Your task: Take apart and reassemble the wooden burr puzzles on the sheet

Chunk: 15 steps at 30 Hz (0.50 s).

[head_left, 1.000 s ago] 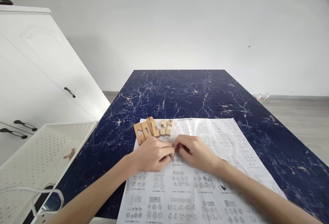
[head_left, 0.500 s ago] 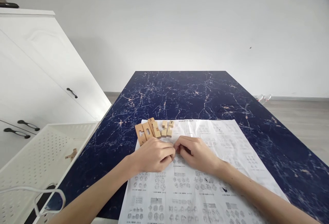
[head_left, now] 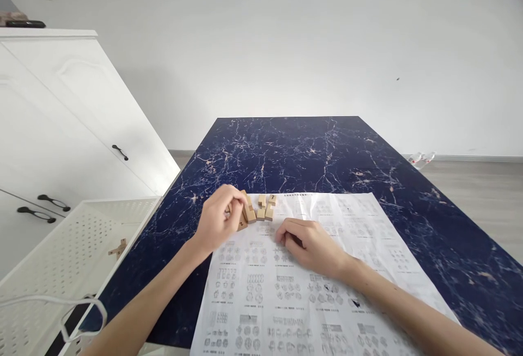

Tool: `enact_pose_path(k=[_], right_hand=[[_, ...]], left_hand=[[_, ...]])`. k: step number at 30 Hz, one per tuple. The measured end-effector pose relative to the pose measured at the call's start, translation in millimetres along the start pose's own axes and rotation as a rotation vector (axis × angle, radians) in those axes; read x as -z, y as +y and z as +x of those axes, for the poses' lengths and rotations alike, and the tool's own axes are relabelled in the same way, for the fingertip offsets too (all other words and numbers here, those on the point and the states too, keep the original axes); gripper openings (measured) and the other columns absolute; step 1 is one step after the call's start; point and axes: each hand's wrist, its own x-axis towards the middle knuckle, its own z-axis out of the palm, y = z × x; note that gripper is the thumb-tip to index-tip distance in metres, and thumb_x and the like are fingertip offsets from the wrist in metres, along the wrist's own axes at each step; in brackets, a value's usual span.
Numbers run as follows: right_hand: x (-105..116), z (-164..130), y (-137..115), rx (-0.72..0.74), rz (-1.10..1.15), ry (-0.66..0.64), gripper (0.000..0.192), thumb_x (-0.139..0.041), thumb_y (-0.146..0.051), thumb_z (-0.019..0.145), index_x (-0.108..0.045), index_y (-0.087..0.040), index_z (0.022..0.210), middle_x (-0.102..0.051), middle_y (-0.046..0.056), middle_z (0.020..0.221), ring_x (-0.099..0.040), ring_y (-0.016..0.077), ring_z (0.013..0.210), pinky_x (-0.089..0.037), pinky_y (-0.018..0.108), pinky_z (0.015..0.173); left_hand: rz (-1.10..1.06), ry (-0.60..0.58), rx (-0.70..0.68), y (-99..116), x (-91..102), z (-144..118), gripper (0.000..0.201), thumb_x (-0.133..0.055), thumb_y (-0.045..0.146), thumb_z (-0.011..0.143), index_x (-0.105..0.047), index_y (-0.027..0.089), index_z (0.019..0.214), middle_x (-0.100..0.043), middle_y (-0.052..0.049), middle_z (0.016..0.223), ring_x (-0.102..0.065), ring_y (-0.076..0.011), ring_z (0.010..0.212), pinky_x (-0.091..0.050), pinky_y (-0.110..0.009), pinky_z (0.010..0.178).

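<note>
My left hand is over the left end of a row of notched wooden puzzle pieces, fingers bent and pinched on a flat wooden piece marked "2"; the hand covers most of it. Beside it stands a notched wooden block. Further right are another notched block and one marked "3". My right hand rests on the printed sheet, fingers curled inward. Whatever it may hold is hidden.
The creased sheet, covered in small diagrams, lies on a dark blue marble-patterned table. To the left, a white perforated bin contains a wooden piece; a white cable crosses it. A white cabinet stands behind.
My left hand has moved away from my right hand, up and left onto the wooden pieces. My right hand has stayed nearly still. The view has tilted slightly.
</note>
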Motion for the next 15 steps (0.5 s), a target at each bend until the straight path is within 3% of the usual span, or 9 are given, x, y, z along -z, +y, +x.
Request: enact_pose_path(k=[2, 4, 11, 15], right_hand=[[0, 0, 0, -0.003, 0.000, 0.003, 0.031, -0.047, -0.002, 0.091, -0.069, -0.024, 0.092, -0.079, 0.001, 0.093, -0.072, 0.0183, 0.079, -0.053, 0.032, 0.072], [0, 1, -1, -0.004, -0.004, 0.006, 0.031, -0.047, -0.001, 0.089, -0.069, -0.024, 0.091, -0.079, 0.001, 0.093, -0.072, 0.0182, 0.079, -0.053, 0.031, 0.071], [0, 1, 0, -0.007, -0.010, -0.003, 0.031, -0.048, -0.001, 0.091, -0.069, -0.023, 0.092, -0.080, 0.001, 0.093, -0.073, 0.0179, 0.080, -0.053, 0.030, 0.070], [0, 2, -1, 0.002, -0.014, 0.002, 0.030, -0.048, -0.002, 0.092, -0.070, -0.023, 0.091, -0.080, 0.002, 0.093, -0.073, 0.0184, 0.080, -0.054, 0.031, 0.072]], left_hand=[[0.113, -0.005, 0.127, -9, 9.1, 0, 0.019, -0.048, 0.013, 0.104, -0.062, 0.022, 0.096, -0.071, -0.005, 0.095, -0.068, -0.0204, 0.092, -0.055, -0.035, 0.084], [0.168, -0.064, 0.160, -16, 17.2, -4, 0.018, -0.049, 0.018, 0.106, -0.064, 0.021, 0.096, -0.072, -0.007, 0.102, -0.068, -0.0235, 0.101, -0.055, -0.041, 0.095], [0.187, -0.408, 0.160, -27, 25.7, -28, 0.031, -0.046, 0.030, 0.112, -0.072, 0.026, 0.127, -0.072, -0.007, 0.143, -0.051, -0.0322, 0.146, -0.041, -0.059, 0.123], [0.162, -0.496, 0.154, -22, 18.6, -28, 0.037, -0.044, 0.033, 0.114, -0.067, 0.027, 0.142, -0.064, -0.006, 0.156, -0.045, -0.0316, 0.154, -0.041, -0.057, 0.126]])
